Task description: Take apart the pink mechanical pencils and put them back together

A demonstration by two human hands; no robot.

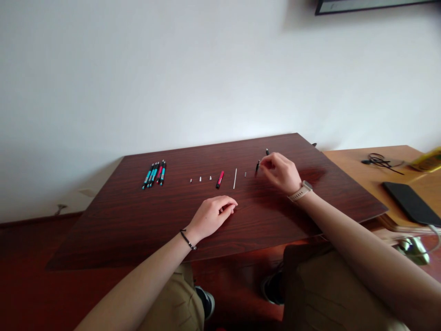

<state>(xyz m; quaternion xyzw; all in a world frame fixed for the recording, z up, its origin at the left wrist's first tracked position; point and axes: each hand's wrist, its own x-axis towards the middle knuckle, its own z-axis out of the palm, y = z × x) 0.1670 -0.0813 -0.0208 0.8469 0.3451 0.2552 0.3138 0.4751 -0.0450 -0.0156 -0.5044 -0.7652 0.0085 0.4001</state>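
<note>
"Where do we have our right hand (281,172)?"

"Over the far right part of the table (138,220), thumb and fingers curled close together, right beside a small black pen part (257,166). We can't tell whether our fingertips have hold of it. A second dark piece (267,151) shows just behind that hand."

"And our left hand (213,215)?"

"Loosely curled, low over the table's near side. We see nothing in it, though its palm is hidden from us."

"How would we expect the black part to handle?"

"Light and stiff, we'd guess, and smooth enough to roll. We'd pinch it lightly around the middle, thumb against forefinger."

"What about the pieces to its left?"

"The thin white stick (234,178) looks likely to bend, so we'd grip it mid-length. The pink barrel (220,179) should be sturdier; we'd take it by its sides. That tiny metal-looking bit (245,174) would need our fingertips."
</note>
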